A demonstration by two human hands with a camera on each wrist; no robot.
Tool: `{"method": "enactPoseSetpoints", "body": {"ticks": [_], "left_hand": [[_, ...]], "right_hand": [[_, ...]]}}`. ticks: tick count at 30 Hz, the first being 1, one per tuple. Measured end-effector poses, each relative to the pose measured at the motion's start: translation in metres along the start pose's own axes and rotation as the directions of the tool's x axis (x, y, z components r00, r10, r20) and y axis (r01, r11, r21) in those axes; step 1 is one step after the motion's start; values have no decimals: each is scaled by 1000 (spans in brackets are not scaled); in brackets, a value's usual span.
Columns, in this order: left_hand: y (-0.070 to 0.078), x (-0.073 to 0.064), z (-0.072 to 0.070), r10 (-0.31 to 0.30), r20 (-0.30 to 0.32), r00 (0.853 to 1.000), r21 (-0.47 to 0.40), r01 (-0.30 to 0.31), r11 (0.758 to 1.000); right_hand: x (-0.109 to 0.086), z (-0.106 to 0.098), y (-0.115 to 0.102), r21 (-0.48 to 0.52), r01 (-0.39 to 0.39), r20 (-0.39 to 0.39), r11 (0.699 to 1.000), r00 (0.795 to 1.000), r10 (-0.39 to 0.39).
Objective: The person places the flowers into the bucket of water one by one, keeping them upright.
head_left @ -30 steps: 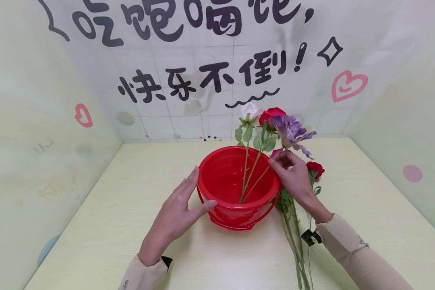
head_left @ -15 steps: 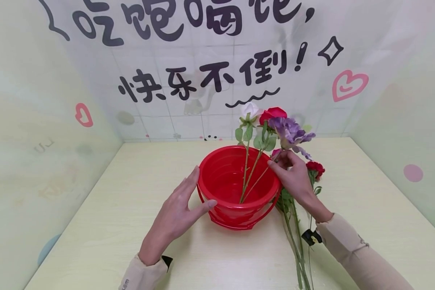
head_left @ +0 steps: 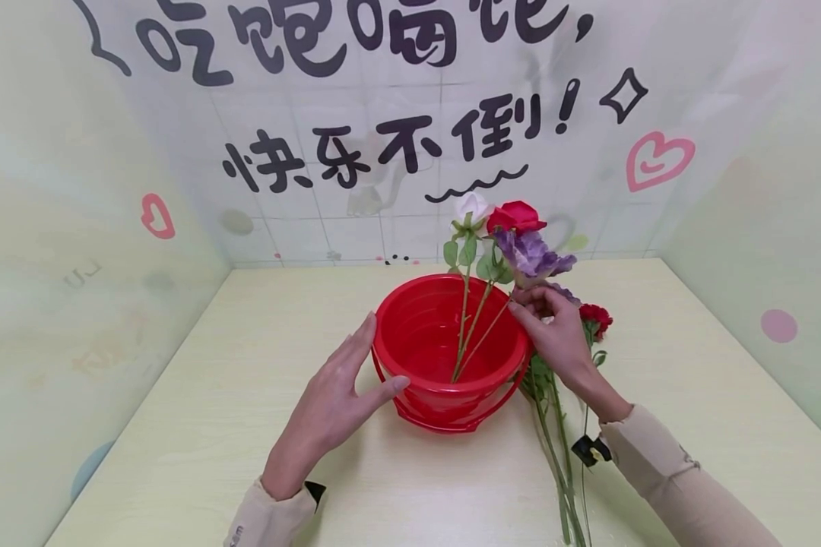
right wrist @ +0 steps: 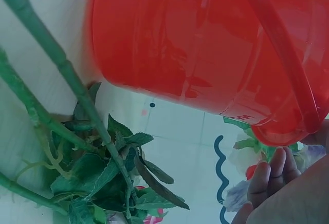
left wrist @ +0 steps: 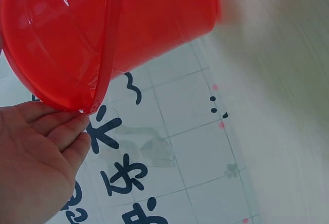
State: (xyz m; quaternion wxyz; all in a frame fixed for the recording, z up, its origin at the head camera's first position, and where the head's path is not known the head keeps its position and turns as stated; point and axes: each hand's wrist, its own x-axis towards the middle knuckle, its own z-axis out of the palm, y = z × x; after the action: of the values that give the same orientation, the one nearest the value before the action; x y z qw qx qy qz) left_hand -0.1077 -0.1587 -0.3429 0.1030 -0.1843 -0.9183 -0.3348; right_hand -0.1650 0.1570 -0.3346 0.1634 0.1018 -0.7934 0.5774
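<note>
A red bucket stands on the table with its handle hanging down. My left hand touches the bucket's left rim with straight fingers, the thumb at the front edge; the left wrist view shows the fingertips against the rim. At the bucket's right rim, my right hand pinches the stem of a purple flower just under its bloom, the stem slanting down into the bucket. A white rose and a red rose lean inside it. The right wrist view partly hides the right fingertips.
Right of the bucket lie several flower stems with green leaves, and a red carnation shows past the right wrist. Behind the pale table is a backdrop with black writing.
The purple bloom has shifted left and slightly down, with my right fingers turning a little. My left hand and the bucket stay in place.
</note>
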Motion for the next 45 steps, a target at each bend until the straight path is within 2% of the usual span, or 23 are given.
{"method": "enactPoseSetpoints", "body": {"ticks": [14, 26, 30, 39, 45], "left_hand": [[0, -1, 0, 3, 0, 1000, -5, -3, 1000], [-1, 0, 0, 17, -2, 1000, -8, -17, 1000], [-1, -1, 0, 22, -4, 1000, -8, -22, 1000], [-1, 0, 1, 26, -1, 1000, 0, -26, 1000], [1, 1, 0, 8, 9, 1000, -1, -8, 1000]], "right_hand": [[-9, -4, 5, 13, -40, -7, 999, 999, 40], [-22, -10, 22, 108, -94, 25, 990, 996, 91], [-25, -14, 27, 87, -110, 20, 990, 994, 109], [-33, -32, 45, -59, -160, 6, 985, 987, 160], [-41, -40, 57, -88, -212, 47, 973, 975, 216]]}}
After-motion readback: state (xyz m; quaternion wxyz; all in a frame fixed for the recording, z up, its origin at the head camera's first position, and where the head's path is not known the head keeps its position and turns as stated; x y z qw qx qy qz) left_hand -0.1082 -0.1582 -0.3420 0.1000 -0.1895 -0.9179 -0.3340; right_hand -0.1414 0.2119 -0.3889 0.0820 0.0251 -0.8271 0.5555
